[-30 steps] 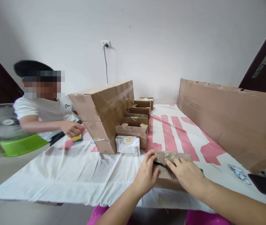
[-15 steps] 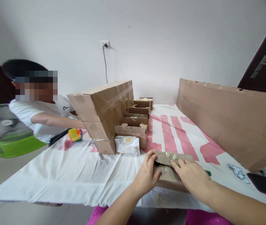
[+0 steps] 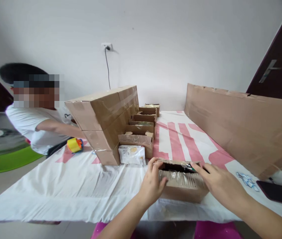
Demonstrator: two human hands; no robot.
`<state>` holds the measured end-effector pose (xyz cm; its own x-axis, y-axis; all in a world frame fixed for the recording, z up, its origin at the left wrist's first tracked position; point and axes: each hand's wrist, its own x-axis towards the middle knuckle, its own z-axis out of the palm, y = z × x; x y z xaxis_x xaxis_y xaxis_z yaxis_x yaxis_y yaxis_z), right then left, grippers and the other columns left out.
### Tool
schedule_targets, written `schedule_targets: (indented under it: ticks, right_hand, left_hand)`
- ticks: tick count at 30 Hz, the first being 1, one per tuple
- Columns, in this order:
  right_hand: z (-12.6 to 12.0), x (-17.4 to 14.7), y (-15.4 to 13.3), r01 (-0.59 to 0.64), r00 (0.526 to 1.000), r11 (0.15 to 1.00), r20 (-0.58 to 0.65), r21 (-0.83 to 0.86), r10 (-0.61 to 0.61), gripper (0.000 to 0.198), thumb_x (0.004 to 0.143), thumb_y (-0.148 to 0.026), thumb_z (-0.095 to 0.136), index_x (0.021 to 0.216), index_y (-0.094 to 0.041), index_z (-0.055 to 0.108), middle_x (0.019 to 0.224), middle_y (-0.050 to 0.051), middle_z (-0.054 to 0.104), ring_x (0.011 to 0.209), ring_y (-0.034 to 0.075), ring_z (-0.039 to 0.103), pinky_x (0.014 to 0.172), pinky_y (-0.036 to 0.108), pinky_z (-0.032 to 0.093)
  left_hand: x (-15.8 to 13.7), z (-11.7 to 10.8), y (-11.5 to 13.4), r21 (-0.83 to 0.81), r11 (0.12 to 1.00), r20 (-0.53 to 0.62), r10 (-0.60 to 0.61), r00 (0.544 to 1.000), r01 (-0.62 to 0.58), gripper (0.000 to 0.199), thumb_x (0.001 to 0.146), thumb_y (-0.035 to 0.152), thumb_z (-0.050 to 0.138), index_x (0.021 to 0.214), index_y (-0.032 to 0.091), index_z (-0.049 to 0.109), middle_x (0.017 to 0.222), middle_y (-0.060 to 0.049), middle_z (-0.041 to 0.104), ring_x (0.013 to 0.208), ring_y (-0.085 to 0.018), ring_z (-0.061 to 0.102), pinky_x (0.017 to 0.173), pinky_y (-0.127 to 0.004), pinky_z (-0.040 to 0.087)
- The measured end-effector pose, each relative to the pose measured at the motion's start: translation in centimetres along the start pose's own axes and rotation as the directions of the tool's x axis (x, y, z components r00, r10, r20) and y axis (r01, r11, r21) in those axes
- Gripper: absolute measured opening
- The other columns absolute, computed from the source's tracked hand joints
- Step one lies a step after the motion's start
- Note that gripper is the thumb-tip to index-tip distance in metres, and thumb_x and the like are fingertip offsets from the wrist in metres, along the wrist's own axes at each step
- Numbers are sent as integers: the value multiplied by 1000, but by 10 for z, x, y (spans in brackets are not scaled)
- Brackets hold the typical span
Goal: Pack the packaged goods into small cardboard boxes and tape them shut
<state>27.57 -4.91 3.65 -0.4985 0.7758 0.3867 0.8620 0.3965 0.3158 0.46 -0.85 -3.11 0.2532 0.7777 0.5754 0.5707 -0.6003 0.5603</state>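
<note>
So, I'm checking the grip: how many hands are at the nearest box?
2: the left hand at the left end of the open box, the right hand at its right.

Your own bare hands and forearms, uncovered up to the picture's edge.
Your bare left hand (image 3: 151, 182), with slender fingers and a rounded thumb tip, narrows at the wrist into a smooth, bare left forearm (image 3: 124, 215); your bare right hand (image 3: 217, 179), broad across the back, tapers likewise into a bare right forearm (image 3: 260, 212). Your nails are too small to make out.
</note>
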Motion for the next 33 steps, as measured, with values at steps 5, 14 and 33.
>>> schedule_targets:
  ticks: [5,14,33]
  right_hand:
    - [8,-8,13,-71,991,992,-108,108,83,44,92,-14,42,133,-25,55,92,4,68,68,18,66,55,29,51]
    - [101,-50,58,-543,838,782,134,308,529,39,95,-32,38,126,-22,60,118,9,69,99,26,68,75,36,54]
    - [153,-65,30,-517,810,824,447,234,381,41,92,-21,41,129,-18,59,109,12,65,101,25,61,78,31,45]
  left_hand:
    - [4,-2,-1,105,992,48,59,997,-64,11,84,10,52,87,21,50,91,-5,57,86,-21,58,76,-37,52]
    - [3,-3,-1,220,965,176,105,979,-143,31,90,22,54,121,18,54,111,-10,65,109,-27,58,104,-56,37]
    - [-7,-22,29,11,968,95,250,964,-252,4,90,21,56,87,19,59,83,-5,59,80,-19,54,70,-33,46]
